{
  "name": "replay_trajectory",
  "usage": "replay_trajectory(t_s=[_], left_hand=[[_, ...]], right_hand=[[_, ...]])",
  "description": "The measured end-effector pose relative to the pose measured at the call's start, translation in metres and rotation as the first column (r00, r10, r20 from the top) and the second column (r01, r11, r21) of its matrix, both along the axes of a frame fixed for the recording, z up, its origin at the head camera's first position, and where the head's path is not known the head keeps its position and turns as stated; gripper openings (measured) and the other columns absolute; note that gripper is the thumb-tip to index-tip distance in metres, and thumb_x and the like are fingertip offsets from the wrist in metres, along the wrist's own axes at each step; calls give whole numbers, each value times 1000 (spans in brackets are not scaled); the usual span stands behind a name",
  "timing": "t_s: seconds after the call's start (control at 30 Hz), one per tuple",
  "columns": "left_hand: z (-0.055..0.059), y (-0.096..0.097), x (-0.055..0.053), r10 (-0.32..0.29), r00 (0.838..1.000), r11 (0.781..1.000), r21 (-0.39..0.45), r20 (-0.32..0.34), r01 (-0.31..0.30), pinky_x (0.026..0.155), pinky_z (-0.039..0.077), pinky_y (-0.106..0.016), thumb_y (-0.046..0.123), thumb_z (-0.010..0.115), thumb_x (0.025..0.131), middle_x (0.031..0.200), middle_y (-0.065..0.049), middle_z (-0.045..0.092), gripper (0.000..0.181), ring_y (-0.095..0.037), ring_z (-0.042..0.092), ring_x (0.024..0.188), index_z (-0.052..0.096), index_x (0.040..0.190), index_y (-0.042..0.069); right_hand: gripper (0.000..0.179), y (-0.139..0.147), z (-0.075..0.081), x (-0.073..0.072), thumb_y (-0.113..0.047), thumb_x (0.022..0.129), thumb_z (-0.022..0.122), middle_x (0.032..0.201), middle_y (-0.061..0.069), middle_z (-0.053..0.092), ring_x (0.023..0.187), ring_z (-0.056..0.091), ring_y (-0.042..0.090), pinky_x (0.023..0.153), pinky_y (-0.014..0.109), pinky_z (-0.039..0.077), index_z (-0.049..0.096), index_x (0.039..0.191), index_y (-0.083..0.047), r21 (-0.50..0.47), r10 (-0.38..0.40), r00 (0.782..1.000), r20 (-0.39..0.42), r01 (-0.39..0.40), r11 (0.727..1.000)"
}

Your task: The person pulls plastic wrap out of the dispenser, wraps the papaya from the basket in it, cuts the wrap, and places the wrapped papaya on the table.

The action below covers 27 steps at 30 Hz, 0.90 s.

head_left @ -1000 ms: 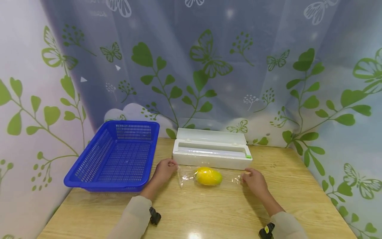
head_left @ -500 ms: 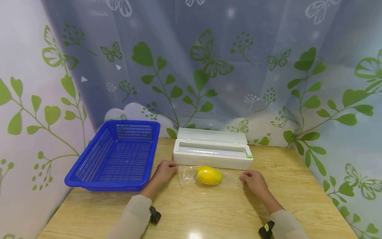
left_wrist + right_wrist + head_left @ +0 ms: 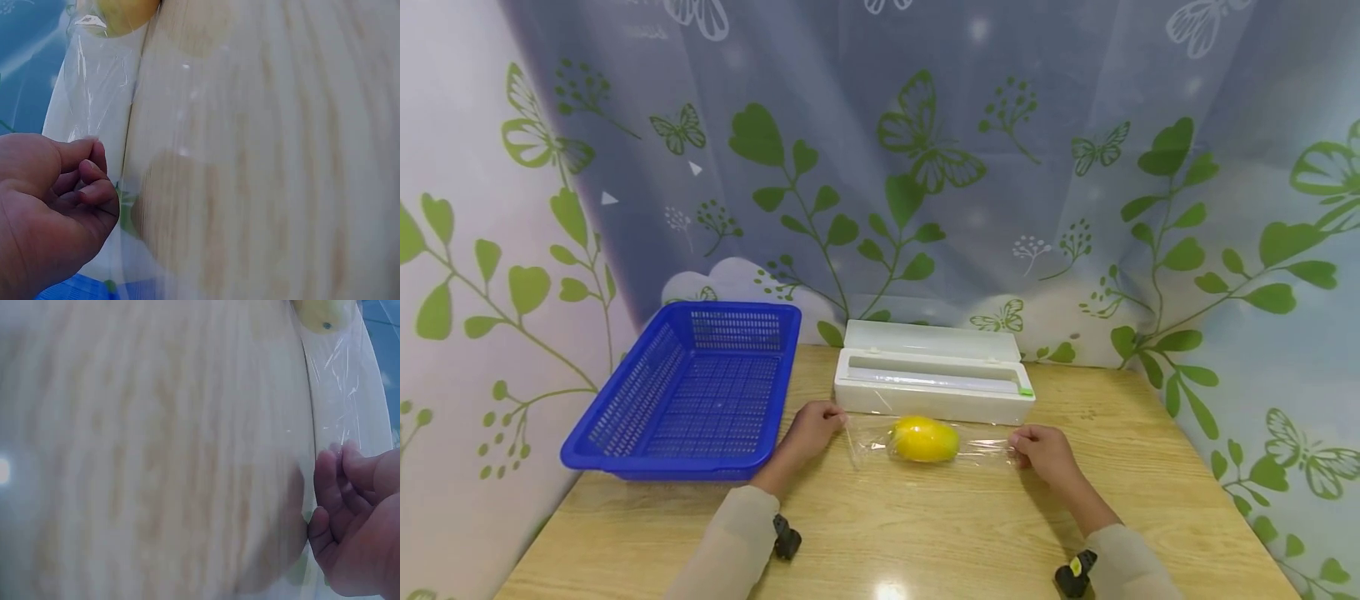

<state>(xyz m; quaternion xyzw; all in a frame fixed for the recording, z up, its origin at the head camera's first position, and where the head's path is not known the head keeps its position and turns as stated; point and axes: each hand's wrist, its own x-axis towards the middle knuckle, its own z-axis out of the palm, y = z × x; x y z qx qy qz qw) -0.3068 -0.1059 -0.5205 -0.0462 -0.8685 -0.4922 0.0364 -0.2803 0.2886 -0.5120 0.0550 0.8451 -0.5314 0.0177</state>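
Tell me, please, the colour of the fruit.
The fruit is yellow, greenish at its right end; it shows best in the head view.

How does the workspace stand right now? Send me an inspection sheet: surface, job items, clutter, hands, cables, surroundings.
Surface: wood-grain table, glare at the near edge.
Job's things: yellow fruit in clear film, in front of a white box with its lid up and a white roll inside; blue basket left of the box.
Clutter: nothing seen.
Hands: left hand pinches the film's left end, right hand its right end; a black device on each wrist.
Cables: nothing seen.
Surroundings: backdrop printed with leaves and butterflies.
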Motion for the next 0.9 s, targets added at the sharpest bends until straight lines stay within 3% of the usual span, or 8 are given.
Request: replay_trajectory(t_s=[0.33, 0.6, 0.8, 0.9], left_hand=[[-2, 1, 2, -9, 1000, 999, 31, 6, 9, 97, 51, -47, 8, 63, 97, 103, -16, 73, 17, -31, 65, 105, 75, 101, -4], [0, -1, 7, 7, 1000, 996, 93, 12, -8, 87, 52, -39, 9, 59, 100, 92, -14, 72, 22, -24, 63, 92, 74, 96, -5], [3, 1, 17, 111, 993, 988, 109, -25, -108, 90, 52, -45, 17, 57, 102, 106, -17, 71, 26, -27, 63, 97, 73, 108, -2], [7, 9, 28, 151, 986, 981, 130, -73, -141, 80, 53, -38, 17, 59, 101, 113, -17, 66, 25, -24, 61, 92, 72, 117, 1]], right_hand=[[36, 18, -1, 0, -26, 100, 64, 82, -2, 68, 71, 61, 11, 59, 24, 47, 67, 118, 5, -24, 74, 996, 47, -73, 997], [41, 21, 2, 6, -25, 101, 63, 93, 0, 71, 77, 66, 10, 69, 25, 53, 63, 125, 9, -58, 98, 994, 42, -95, 994], [47, 22, 6, 16, -29, 103, 60, 100, 10, 71, 82, 66, 14, 70, 27, 56, 60, 131, 8, -29, 54, 999, 2, -54, 998], [44, 18, 13, 28, -31, 104, 58, 111, 17, 69, 89, 63, 15, 71, 25, 55, 61, 132, 3, 105, 30, 995, -94, -21, 994]])
